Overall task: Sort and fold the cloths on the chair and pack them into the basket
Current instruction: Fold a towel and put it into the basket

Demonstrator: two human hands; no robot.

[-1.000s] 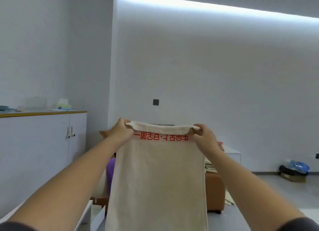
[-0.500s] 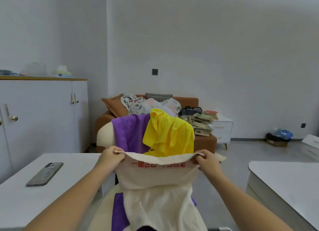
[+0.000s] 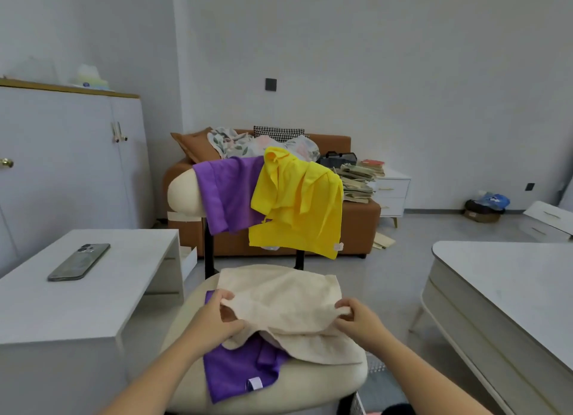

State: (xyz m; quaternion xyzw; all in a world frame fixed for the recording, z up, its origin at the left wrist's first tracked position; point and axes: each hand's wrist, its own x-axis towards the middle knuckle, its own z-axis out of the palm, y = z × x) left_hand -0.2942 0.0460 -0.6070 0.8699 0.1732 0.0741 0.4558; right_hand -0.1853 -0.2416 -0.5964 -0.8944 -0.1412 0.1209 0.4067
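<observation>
The person is folding the beige cloth (image 3: 279, 293) on the seat of the chair (image 3: 310, 386), using the seat as a flat bed so the layers lie square. The left hand (image 3: 221, 317), at nine o'clock of the cloth, and the right hand (image 3: 356, 320), at three o'clock, are each pinching a near corner of the upper layer. The fingers (image 3: 224, 297) are grasping the fabric from above with the thumbs tucked under it, which is keeping the edge taut between them. The upper layer is lying doubled over a lower flap that is spilling toward five o'clock, so the fold looks only partly made.

At twelve o'clock, the yellow cloth (image 3: 297, 207) and the purple cloth (image 3: 229, 191) are hanging over the backrest, probably parked there, out of the way, until their turn. More purple fabric is showing under the beige cloth at six o'clock; whether it is the same piece, I cannot tell.

A phone (image 3: 79, 262) is lying on the table (image 3: 62, 315) at nine o'clock, well apart from the work. The basket is not showing anywhere, so packing is looking some way off.
</observation>
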